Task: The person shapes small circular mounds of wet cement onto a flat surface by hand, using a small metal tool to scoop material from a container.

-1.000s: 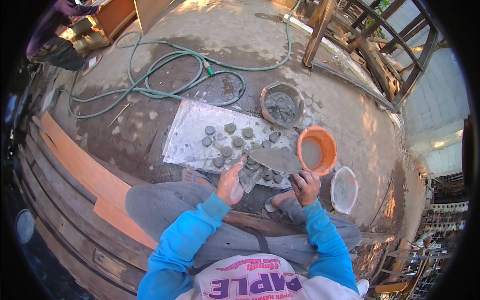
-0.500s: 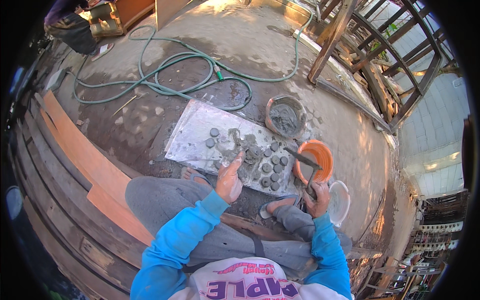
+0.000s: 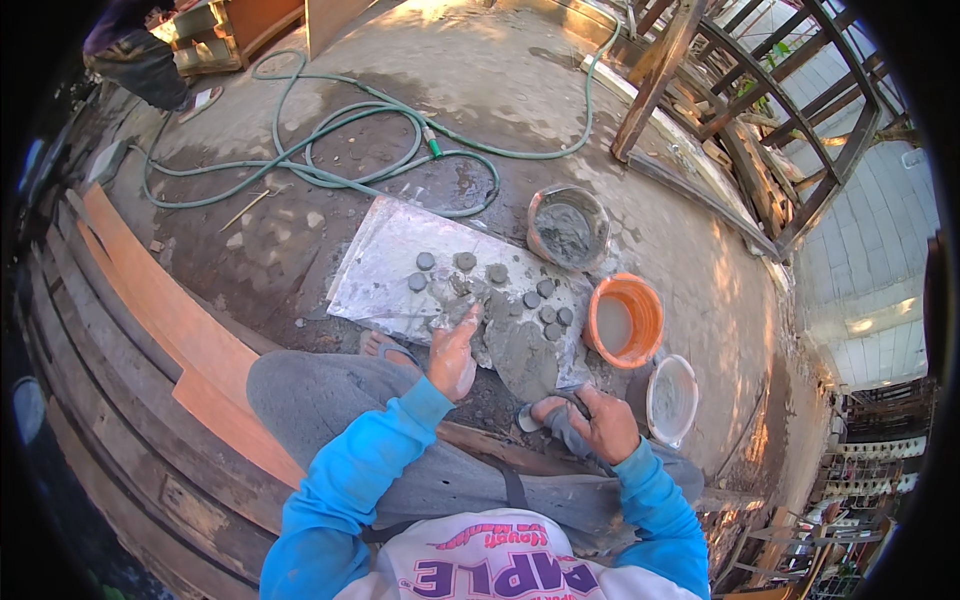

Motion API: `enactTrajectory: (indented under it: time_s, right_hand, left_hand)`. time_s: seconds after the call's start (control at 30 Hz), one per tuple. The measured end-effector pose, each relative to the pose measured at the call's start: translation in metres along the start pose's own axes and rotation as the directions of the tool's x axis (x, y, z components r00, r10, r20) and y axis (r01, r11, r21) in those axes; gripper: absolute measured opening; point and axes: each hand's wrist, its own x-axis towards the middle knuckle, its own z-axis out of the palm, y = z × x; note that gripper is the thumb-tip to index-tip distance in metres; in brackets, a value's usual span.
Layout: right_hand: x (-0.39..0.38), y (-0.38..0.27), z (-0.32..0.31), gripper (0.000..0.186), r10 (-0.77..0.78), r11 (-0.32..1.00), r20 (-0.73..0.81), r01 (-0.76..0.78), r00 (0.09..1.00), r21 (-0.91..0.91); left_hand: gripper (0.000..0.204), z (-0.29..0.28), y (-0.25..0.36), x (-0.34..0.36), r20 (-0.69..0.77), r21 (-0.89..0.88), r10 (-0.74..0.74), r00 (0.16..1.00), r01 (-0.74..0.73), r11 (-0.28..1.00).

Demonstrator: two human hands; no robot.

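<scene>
Right now, the mortar-smeared trowel (image 3: 526, 362) lies over the near edge of the pale board (image 3: 375, 262), its long axis slanting from about 11 to 5 o'clock; the mortar hides which end is the tip. The right hand (image 3: 606, 425) grips its handle at 4 o'clock. At 9 o'clock, the left hand (image 3: 455, 357) has 1 finger extended toward the blade; whether it holds anything, I cannot tell. Gray discs (image 3: 417, 282) dot the board. From the blade, a bucket (image 3: 536, 240) of wet mortar sits toward 1 o'clock, an orange bucket (image 3: 650, 312) of murky liquid at 2, and a whitish tub (image 3: 690, 380) with grayish contents between 3 and 4.
</scene>
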Motion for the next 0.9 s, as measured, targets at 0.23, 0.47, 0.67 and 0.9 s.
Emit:
enactTrajectory:
  time_s: [0.23, 0.47, 0.67, 0.9]
  right_hand:
    - [-0.003, 0.01, -0.004, 0.025, -0.026, 0.97, -0.12, 0.053, 0.992, 0.236]
    - [0.004, -0.004, 0.002, 0.028, 0.035, 0.996, 0.024, -0.033, 0.999, -0.079]
    - [-0.007, -0.001, -0.004, 0.025, -0.072, 0.984, -0.077, 0.084, 0.994, 0.157]
    - [0.005, -0.003, 0.003, 0.019, -0.018, 0.991, -0.167, -0.005, 0.986, -0.133]
  left_hand:
    - [0.041, 0.011, 0.005, -0.002, 0.071, 0.096, 0.073, 0.995, -0.08, 0.992]
    - [0.044, -0.01, -0.007, 0.003, 0.022, -0.008, -0.023, 0.999, 0.024, 1.0]
    - [0.045, 0.0, 0.001, -0.003, 0.03, -0.024, -0.071, 0.997, 0.071, 0.997]
    - [0.041, -0.003, -0.011, 0.002, 0.186, -0.059, -0.043, 0.982, 0.055, 0.997]
